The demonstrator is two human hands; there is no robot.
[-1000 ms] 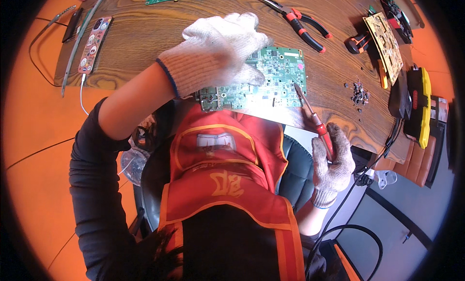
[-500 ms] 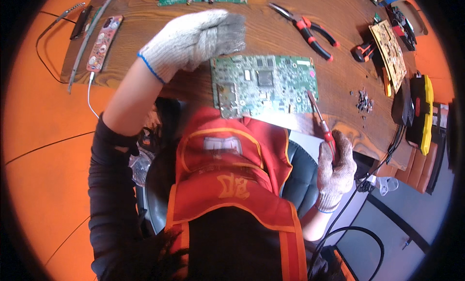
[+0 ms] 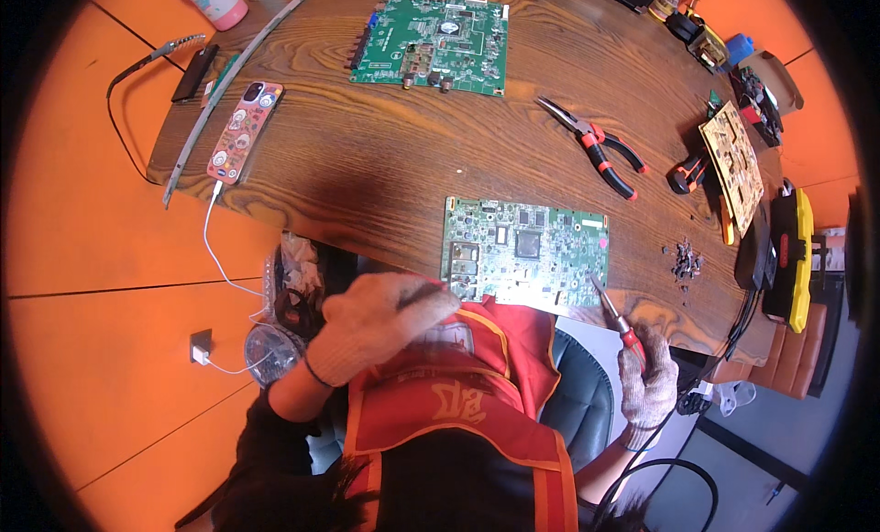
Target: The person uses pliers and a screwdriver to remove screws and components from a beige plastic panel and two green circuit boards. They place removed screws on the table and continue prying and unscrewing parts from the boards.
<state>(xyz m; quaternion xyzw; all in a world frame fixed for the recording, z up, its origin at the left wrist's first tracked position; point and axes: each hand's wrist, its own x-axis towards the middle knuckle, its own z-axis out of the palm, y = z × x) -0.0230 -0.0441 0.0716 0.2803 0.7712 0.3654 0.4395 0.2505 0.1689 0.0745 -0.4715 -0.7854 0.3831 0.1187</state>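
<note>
Head view: At the wooden table's (image 3: 357,179) near edge, the right hand (image 3: 649,376) grips a red-handled tool (image 3: 629,339) overlapping a circuit board (image 3: 527,245) at four o'clock; long-nose pliers (image 3: 594,147) lie at one, dark scraps (image 3: 683,261) at three, the released left hand (image 3: 378,319) at eight.

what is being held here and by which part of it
The right hand holds a red-handled tool by its handle, tip away from the fingers; nothing shows held in the left hand.

Knit gloves (image 3: 649,393) cover the hands (image 3: 378,319); sleeves (image 3: 273,454) are black, the apron (image 3: 515,411) orange-edged red.
</note>
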